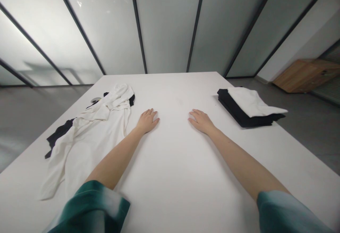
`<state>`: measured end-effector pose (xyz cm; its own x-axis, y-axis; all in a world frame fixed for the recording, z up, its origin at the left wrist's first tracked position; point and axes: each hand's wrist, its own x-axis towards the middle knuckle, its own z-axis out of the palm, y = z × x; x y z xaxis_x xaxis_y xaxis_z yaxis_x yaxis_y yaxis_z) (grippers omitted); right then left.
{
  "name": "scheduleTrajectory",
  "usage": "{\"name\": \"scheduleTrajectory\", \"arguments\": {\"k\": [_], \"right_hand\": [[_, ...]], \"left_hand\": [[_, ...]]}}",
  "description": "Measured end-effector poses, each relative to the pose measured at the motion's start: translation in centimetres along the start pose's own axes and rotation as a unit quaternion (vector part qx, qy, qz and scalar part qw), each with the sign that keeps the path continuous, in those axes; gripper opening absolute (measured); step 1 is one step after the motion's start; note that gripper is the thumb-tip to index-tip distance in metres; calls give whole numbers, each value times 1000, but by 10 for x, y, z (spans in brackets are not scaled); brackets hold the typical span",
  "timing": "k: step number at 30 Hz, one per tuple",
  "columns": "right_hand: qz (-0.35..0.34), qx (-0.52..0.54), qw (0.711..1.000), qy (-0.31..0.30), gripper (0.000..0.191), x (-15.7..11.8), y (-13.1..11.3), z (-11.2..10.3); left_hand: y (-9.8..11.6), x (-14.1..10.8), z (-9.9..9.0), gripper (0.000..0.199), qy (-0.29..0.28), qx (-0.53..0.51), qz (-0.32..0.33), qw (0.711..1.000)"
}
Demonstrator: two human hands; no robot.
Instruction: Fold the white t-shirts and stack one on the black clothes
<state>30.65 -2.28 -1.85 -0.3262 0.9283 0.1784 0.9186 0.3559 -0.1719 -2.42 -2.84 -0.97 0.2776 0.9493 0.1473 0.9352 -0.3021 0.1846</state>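
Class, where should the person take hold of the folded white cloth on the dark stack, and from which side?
Best pinched at the near edge of the folded white cloth, by the right hand, coming from the table's centre. That edge faces the hand and sits raised on the dark folded stack, so a grip can probably slip under it.

We count one table, one left hand, one right hand, one loose clothes pile, one folded clothes pile, one cabinet.
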Motion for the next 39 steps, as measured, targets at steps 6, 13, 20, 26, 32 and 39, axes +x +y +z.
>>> {"name": "scheduleTrajectory", "arguments": {"k": [6, 13, 20, 26, 32, 39], "right_hand": [[0, 2, 1000, 2, 45, 0, 0, 1], [6, 2, 1000, -9, 47, 0, -3, -3], [1, 7, 1000, -1, 45, -1, -2, -1], [0, 10, 1000, 5, 44, 0, -1, 1], [10, 6, 1000, -3, 44, 0, -3, 0], [9, 10, 1000, -2, 45, 0, -5, -2]], "left_hand": [[-1, 1, 1, 51, 1, -1, 0, 1000], [1, 0, -2, 51, -3, 0, -1, 1000], [1, -1, -2, 49, 2, -3, -2, 1000], [0, -1, -1, 50, 4, -15, -3, 1000], [-2, 0, 1, 50, 6, -6, -3, 1000], [2, -1, -5, 51, 1, -5, -5, 1000]]}}
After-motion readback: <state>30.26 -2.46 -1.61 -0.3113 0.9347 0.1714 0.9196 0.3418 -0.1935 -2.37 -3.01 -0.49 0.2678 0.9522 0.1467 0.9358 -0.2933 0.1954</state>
